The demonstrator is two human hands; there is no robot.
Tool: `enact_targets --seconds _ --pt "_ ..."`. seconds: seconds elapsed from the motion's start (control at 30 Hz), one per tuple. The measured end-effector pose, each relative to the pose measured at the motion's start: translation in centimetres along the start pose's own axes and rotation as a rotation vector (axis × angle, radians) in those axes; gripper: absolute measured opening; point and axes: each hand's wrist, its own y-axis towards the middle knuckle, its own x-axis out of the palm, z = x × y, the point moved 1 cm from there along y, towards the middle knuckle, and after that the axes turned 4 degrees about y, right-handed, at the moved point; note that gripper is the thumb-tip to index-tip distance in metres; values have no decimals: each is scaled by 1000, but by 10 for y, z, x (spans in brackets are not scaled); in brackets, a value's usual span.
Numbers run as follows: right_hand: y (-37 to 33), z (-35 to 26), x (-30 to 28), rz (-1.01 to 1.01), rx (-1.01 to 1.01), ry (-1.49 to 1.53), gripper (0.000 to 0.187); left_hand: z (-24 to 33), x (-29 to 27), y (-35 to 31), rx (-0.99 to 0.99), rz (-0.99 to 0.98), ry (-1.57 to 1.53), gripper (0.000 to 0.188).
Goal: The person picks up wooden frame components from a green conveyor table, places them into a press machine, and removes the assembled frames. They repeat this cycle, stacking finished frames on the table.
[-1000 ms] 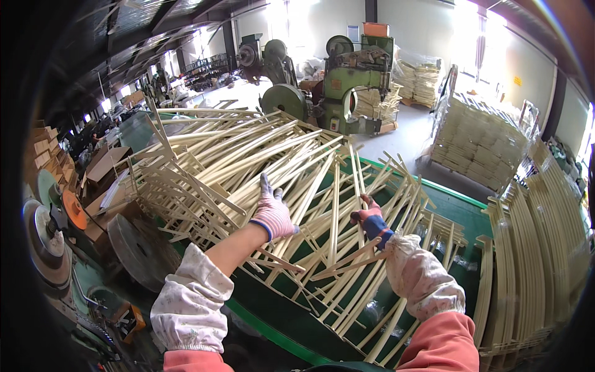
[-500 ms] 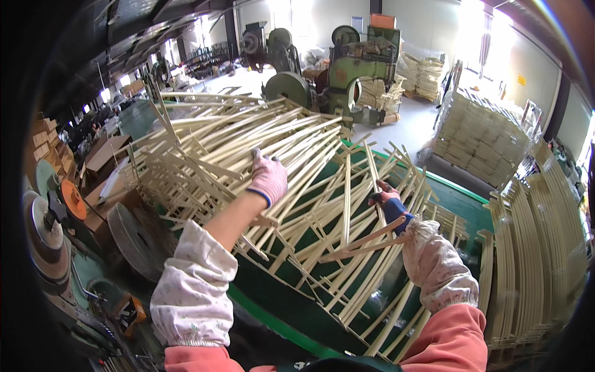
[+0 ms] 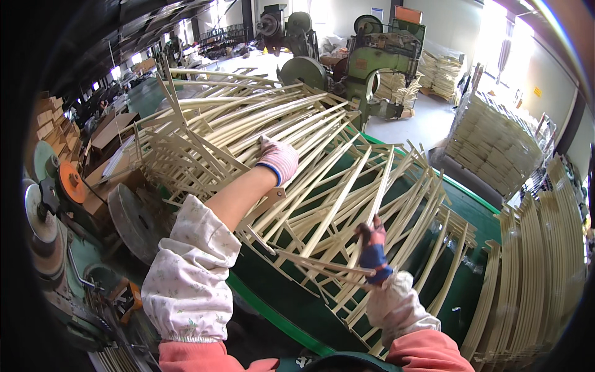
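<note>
1. Pale slats [image 3: 297, 128] are covering the table [image 3: 455, 315].
2. Left hand [image 3: 279, 160] is curling its fingers over slats at the table's left, grip unclear.
3. One slat is pointing away from the nearer right hand [image 3: 373, 240], fingers too blurred to tell.

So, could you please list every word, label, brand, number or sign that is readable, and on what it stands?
No text is readable.
Yellow sign on the right wall: too small.
Blue notice on the back wall: too small.
White marks on the dark garment, lower edge: unclear.
</note>
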Motion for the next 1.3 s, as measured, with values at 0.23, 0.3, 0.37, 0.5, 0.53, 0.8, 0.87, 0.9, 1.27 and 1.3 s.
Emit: enact_targets --seconds 0.23,0.3,0.37,0.5,0.53,0.8,0.87,0.9,1.27,1.3 --pt "-18 29 -6 -99 -162 -398 61 5 -16 -9 63 -69 -7 48" --pt "-29 30 -5 -171 13 -192 60 9 -31 -24 95 -35 -63 53" --pt "-47 33 -3 -159 2 -64 60 23 -54 -43 245 0 -118 56" --pt "-81 47 3 -140 -121 -915 82 65 -64 -105 501 165 109 58" --pt "-84 50 6 -200 -64 -1103 87 79 -60 -116 570 82 145 58" --pt "-167 -6 -32 -740 -134 -813 51 88 1 -145 337 529 220 60" --pt "-189 -37 -72 -673 32 -538 43 85 -7 -144 220 559 255 57" --pt "-198 -56 -97 -607 -67 -554 33 82 -13 -144 195 541 238 54" --pt "-324 -97 -265 -138 -163 -1289 27 77 -29 -179 230 55 103 40" --pt "-332 -82 -264 -282 -208 -1448 32 81 -25 -181 205 108 66 41"
